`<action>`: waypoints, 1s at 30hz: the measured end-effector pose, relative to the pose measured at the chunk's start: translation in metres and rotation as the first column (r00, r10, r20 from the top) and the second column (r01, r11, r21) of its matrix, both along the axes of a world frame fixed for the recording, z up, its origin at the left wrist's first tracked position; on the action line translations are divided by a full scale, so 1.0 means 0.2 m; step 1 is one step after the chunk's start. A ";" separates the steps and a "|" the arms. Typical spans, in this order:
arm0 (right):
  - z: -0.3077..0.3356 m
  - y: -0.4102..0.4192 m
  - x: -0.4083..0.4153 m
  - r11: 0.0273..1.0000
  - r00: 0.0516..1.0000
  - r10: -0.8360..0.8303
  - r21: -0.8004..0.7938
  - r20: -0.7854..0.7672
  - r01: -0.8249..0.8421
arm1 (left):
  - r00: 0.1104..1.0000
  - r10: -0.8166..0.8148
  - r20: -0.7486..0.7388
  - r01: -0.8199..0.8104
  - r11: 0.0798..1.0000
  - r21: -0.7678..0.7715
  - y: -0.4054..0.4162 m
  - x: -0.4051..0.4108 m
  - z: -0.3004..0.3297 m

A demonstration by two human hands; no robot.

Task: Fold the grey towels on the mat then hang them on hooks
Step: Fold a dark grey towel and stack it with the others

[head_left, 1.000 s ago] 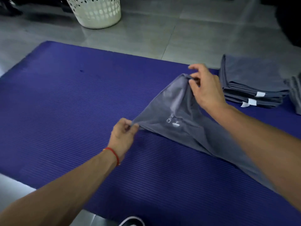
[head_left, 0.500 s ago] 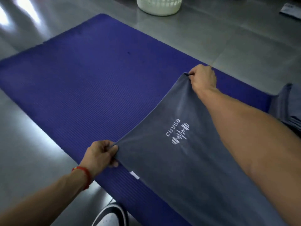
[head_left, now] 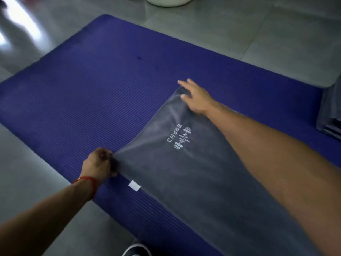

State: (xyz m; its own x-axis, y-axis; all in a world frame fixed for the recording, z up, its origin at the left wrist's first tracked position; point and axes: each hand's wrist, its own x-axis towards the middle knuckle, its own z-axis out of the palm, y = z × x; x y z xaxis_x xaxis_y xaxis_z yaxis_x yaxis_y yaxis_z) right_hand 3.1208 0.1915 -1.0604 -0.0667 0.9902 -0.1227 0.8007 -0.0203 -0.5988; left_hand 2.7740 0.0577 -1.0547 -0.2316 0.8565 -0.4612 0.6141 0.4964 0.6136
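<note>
A grey towel point(head_left: 193, 172) with a white logo and a small white tag lies spread flat on the blue ribbed mat point(head_left: 83, 93). My left hand point(head_left: 98, 163) pinches the towel's near left corner and holds it taut. My right hand point(head_left: 195, 97) lies flat, fingers straight, on the towel's far corner. My right forearm crosses over the towel. A stack of folded grey towels point(head_left: 330, 115) sits at the mat's right edge, partly cut off by the frame.
The base of a white laundry basket point(head_left: 168, 1) stands on the grey tiled floor beyond the mat. A shoe tip point(head_left: 136, 250) shows at the bottom edge. Grey floor tiles point(head_left: 29, 183) surround the mat.
The towel went from bunched and lifted to spread flat on the mat. My right hand released its corner and now lies flat on it. The left hand still pinches its corner.
</note>
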 end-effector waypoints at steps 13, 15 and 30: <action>-0.14 -2.00 0.45 0.870 0.690 0.450 -0.106 0.567 -0.481 | -0.054 -0.808 -0.587 0.892 -0.304 0.335 -0.74 0.87 -0.09; -0.08 -2.31 0.56 0.886 0.693 0.453 -0.199 0.560 -0.419 | -0.236 -0.769 -0.594 0.818 -0.487 0.305 -0.86 1.01 -0.12; 0.04 -3.38 0.79 0.862 0.791 -0.364 -0.144 0.491 0.486 | -0.602 -0.449 -0.660 0.547 -0.834 0.068 -1.05 1.42 -0.18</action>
